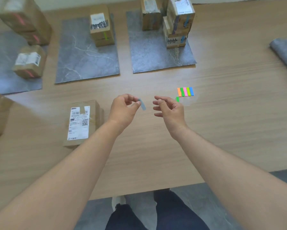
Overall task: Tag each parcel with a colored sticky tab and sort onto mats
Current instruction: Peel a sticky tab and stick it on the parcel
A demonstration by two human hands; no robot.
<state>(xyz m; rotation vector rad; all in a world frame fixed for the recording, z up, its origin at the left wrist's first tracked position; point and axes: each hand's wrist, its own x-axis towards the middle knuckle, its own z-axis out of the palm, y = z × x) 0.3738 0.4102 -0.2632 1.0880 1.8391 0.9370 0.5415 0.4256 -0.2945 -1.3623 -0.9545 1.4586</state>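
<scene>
The flat parcel [83,122] lies on the wooden table [222,122]. It is brown cardboard with a big white label [78,125] on top (black bars and a square code are printed on it).

Just to the right of the parcel, the left hand [122,110] is up in the air. It pinches a little blue tab [142,104] between thumb and finger. The tab is thin, long and a bit blurry.

Farther right of the parcel, the right hand [170,110] holds nothing, and its fingers are loosely curled. Past that hand lies the pad of tabs [185,91]: orange, green, pink, green, blue.

Behind the parcel lies a grey mat [83,63] with a box [102,35] that has a green tab.
</scene>
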